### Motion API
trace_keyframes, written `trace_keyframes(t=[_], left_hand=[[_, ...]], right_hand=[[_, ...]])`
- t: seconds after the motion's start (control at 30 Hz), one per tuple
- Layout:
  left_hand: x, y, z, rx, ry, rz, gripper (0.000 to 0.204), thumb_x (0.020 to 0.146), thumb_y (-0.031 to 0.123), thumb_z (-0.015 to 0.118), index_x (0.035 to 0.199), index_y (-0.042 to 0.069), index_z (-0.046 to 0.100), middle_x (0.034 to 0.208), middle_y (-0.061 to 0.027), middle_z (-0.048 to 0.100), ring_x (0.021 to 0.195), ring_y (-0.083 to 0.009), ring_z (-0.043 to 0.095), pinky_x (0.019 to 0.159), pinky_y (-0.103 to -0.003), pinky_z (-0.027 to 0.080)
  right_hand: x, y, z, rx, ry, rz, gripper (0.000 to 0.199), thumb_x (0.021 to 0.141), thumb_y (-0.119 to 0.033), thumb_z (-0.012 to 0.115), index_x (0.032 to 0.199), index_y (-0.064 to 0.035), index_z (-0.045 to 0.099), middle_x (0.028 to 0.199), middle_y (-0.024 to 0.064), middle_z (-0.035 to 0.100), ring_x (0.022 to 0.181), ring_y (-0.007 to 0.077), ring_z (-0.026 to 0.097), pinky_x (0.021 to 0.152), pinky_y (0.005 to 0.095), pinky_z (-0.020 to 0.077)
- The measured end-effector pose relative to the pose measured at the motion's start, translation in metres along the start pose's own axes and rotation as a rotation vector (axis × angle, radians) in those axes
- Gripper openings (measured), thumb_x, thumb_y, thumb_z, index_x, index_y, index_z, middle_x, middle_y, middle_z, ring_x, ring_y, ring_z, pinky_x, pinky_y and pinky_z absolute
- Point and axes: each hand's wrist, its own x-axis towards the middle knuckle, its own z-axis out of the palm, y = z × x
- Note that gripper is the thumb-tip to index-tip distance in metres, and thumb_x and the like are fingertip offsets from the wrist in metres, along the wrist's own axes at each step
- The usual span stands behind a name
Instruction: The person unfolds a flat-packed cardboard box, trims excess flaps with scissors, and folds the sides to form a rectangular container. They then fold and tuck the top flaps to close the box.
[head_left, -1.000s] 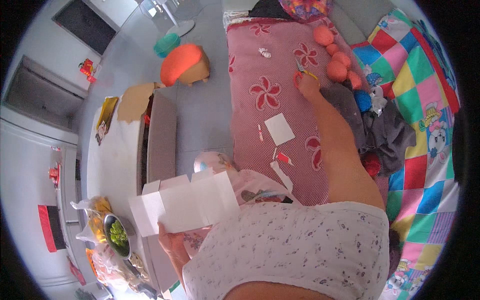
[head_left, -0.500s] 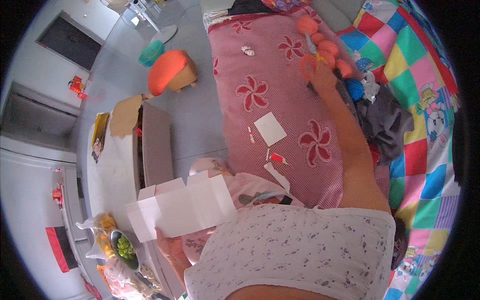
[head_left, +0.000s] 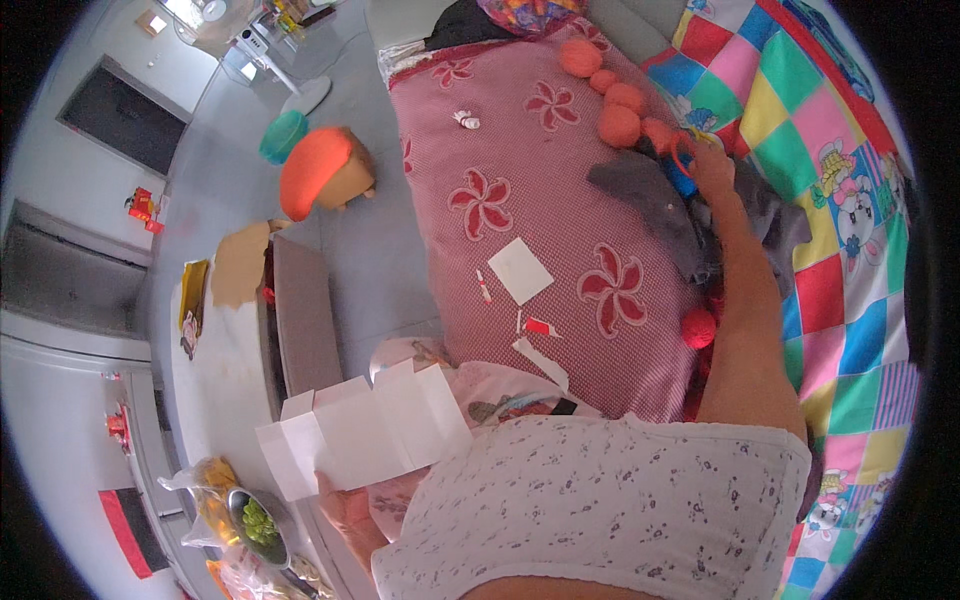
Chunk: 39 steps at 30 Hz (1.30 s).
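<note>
Holding a folded white paper sheet (head_left: pixel 360 435) at 7 o'clock, the left hand (head_left: pixel 345 510) is closed on its lower edge. At 2 o'clock the right hand (head_left: pixel 712 165) grips orange-handled scissors (head_left: pixel 683 150), beside grey cloth (head_left: pixel 650 200) on the bed (head_left: pixel 520 130).

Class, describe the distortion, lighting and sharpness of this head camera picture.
Head view: fisheye bends the table edge and blacks out the corners; soft, even daylight, no harsh glare; the folded white card in the left hand is sharp, the right hand slightly soft.
</note>
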Motion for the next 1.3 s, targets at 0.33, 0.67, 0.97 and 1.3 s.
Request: trace_keyframes(t=[0.33,0.67,0.97,1.3], left_hand=[[0.023,-0.004,-0.029,0.033,-0.139,-0.057,0.043,0.094,0.028,0.041,0.127,0.001,0.039,0.126,-0.0164,0.048,0.115,-0.0308,0.046,0.094,-0.048,0.040],[0.009,-0.006,-0.003,-0.021,-0.100,-0.048,0.042,0.094,0.029,0.039,0.125,0.001,0.041,0.125,-0.0153,0.048,0.115,-0.0313,0.046,0.095,-0.049,0.039],[0.009,-0.008,-0.024,-0.086,-0.068,-0.019,0.040,0.093,0.029,0.041,0.122,0.001,0.045,0.123,-0.0150,0.051,0.114,-0.0305,0.048,0.094,-0.048,0.042],[0.007,-0.009,-0.011,0.020,-0.064,0.021,0.039,0.094,0.028,0.042,0.122,0.001,0.043,0.123,-0.0154,0.048,0.114,-0.0312,0.046,0.094,-0.048,0.040]], right_hand=[[-0.054,0.025,0.044,0.141,-0.143,-0.007,0.037,0.081,-0.015,0.050,0.116,-0.0048,0.048,0.107,0.0175,0.053,0.095,0.0353,0.056,0.078,0.0444,0.0477],[0.032,-0.009,0.044,0.150,0.077,-0.063,0.034,0.081,-0.011,0.048,0.114,-0.0038,0.050,0.102,0.0187,0.057,0.090,0.0347,0.058,0.076,0.0431,0.0477],[0.034,-0.026,0.066,0.105,-0.108,-0.039,0.030,0.084,-0.016,0.048,0.110,-0.0016,0.053,0.099,0.0193,0.059,0.093,0.0364,0.057,0.080,0.0454,0.0451],[-0.097,-0.116,-0.017,0.554,0.317,-0.076,0.030,0.083,-0.019,0.058,0.105,0.0019,0.053,0.097,0.0181,0.057,0.092,0.0333,0.054,0.080,0.0415,0.0417]])
